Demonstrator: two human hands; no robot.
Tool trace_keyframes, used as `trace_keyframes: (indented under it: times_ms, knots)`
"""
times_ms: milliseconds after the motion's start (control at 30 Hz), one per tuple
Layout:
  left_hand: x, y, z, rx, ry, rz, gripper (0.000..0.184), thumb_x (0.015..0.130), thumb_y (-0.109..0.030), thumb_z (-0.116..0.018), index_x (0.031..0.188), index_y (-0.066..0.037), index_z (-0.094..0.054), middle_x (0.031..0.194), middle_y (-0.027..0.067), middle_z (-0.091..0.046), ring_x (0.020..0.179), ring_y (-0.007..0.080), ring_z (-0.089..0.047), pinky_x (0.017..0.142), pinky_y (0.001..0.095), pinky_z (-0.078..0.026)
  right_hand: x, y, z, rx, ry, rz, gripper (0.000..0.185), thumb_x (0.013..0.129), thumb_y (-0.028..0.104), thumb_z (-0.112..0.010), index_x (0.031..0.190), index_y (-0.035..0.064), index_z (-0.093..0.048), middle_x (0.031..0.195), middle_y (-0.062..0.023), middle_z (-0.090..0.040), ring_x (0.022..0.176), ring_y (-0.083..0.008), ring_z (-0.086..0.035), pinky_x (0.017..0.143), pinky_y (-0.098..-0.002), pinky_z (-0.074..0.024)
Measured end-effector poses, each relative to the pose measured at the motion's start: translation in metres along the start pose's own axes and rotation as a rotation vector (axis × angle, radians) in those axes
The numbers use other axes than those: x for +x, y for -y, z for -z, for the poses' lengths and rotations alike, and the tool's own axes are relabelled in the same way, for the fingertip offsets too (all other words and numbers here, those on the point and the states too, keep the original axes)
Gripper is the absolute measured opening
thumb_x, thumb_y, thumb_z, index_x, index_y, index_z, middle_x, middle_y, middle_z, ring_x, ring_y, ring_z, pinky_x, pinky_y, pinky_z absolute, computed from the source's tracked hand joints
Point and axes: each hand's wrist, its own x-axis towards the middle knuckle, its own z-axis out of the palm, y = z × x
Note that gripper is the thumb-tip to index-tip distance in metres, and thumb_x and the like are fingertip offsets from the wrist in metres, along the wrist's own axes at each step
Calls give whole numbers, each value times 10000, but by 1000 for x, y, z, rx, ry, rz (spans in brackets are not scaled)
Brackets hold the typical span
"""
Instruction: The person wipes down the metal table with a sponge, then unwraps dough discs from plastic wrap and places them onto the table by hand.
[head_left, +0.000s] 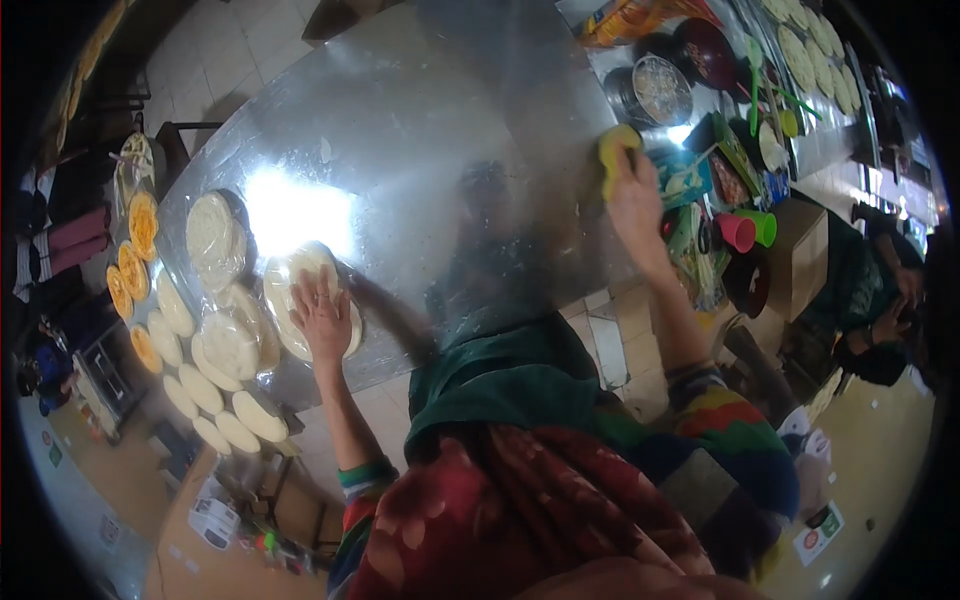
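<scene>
My left hand lies with its fingers spread on a stack of pale flat dough rounds at the left part of the metal table. Over on the right side of the table, my right hand grips a yellow sponge against the metal surface. Beside my left hand are more pale rounds under clear plastic. Several oval dough pieces lie at the table's left corner, with orange-topped rounds beyond them.
A metal pot, a dark red bowl, a pink cup, a green cup and packets crowd the right side. Near them stands a cardboard box. Another person is at the far right.
</scene>
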Motion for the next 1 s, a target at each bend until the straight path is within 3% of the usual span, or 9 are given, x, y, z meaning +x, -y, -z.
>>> trace_keyframes:
  times_ms: [167,467,600,667,833,900,933,967,1000]
  knots:
    - [-6,4,3,-90,-37,-59,570,901,-303,-545,1419,-201,-329,1474,178,-258,1346,438,-224,1022,613,-226,31,73,-68,70,-83,59,681,739,42,-593,1385,94,-382,1230,-232,-455,1093,-381,-479,934,-406,-425]
    - [-101,68,3,-525,-478,15,549,914,-174,-528,1394,-22,-310,1432,233,-291,1322,377,-297,1070,471,-247,-111,-43,-60,-86,-193,-448,669,750,33,-603,1379,103,-387,1251,-210,-430,1113,-383,-452,909,-429,-433]
    - [-164,101,-38,-885,-598,629,644,890,-196,-570,1415,-18,-242,1422,183,-304,1273,327,-350,1059,427,-278,-166,-32,-40,-63,-196,-595,734,718,-8,-632,1393,87,-361,1243,-220,-422,1106,-394,-444,905,-436,-434]
    - [-182,115,-53,-1071,-585,1036,673,877,-233,-588,1414,-33,-236,1396,149,-329,1232,314,-380,1030,406,-331,-167,-4,-42,-7,-306,-435,683,742,-21,-592,1383,82,-381,1260,-232,-428,1101,-402,-452,907,-449,-428]
    - [-203,153,-104,-1884,-288,1258,487,866,-348,-579,1243,-128,-363,1169,85,-397,1008,255,-472,860,453,-454,-136,48,-61,0,-123,-182,584,795,38,-545,1362,71,-408,1282,-235,-441,1130,-393,-465,930,-429,-411]
    - [-212,163,-108,-2103,-226,1299,432,868,-382,-573,1188,-157,-389,1105,67,-406,937,236,-491,816,475,-480,-133,-9,-106,173,-255,-357,517,833,85,-517,1342,89,-431,1288,-230,-439,1133,-373,-479,914,-429,-421]
    - [-208,164,-109,-2159,-229,1303,412,871,-393,-568,1166,-167,-391,1087,62,-402,910,228,-492,806,488,-481,-147,-1,-75,-75,-261,-345,436,903,170,-481,1333,114,-438,1284,-206,-449,1106,-361,-500,906,-434,-427]
    - [-203,164,-109,-2219,-229,1303,393,874,-404,-564,1145,-176,-392,1068,58,-398,883,220,-493,795,501,-482,-147,-22,-75,306,-291,-628,483,887,204,-535,1352,140,-419,1253,-192,-464,1104,-371,-490,905,-436,-432]
    - [-201,166,-112,-2209,-246,1330,405,877,-417,-559,1160,-184,-389,1080,56,-396,889,223,-493,799,502,-481,-163,-18,-59,-164,-177,-523,486,903,254,-523,1356,120,-407,1206,-195,-475,1083,-385,-483,904,-437,-426]
